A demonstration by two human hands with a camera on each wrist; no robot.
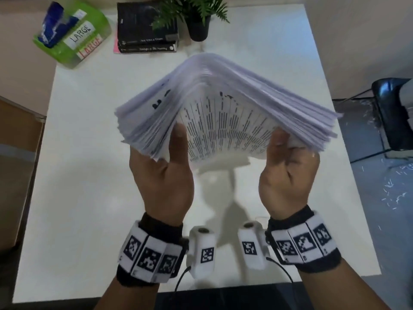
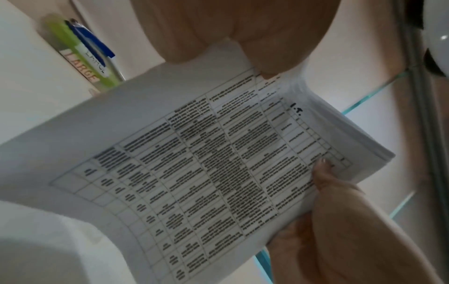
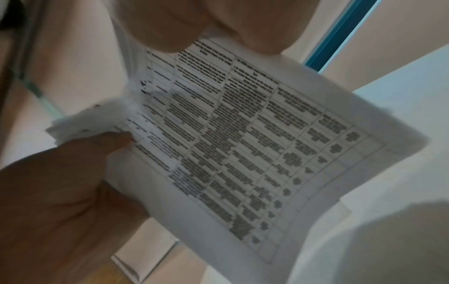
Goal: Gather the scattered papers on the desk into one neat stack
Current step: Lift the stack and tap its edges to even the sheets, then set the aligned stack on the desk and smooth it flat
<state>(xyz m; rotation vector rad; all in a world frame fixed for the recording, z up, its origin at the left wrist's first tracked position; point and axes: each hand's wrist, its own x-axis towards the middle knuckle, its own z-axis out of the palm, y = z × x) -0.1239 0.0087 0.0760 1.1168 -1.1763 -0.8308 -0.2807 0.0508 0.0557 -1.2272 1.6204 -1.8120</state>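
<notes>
A thick stack of white papers (image 1: 223,101) is held up above the white desk (image 1: 89,175), bowed into an arch, with a printed table on its near face. My left hand (image 1: 165,166) grips the stack's left edge, thumb on the printed face. My right hand (image 1: 288,166) grips the right edge the same way. The left wrist view shows the printed sheet (image 2: 206,173) with the right hand's thumb (image 2: 323,173) pressed on it. In the right wrist view the same sheet (image 3: 243,144) is pinched by the left hand (image 3: 73,182) at its fanned edge.
At the desk's far end stand two black books (image 1: 147,27) and a potted plant (image 1: 199,21). A green pack marked LARGE (image 1: 73,34) lies off the far left corner. A black chair (image 1: 393,113) sits to the right, a brown cabinet (image 1: 15,164) to the left.
</notes>
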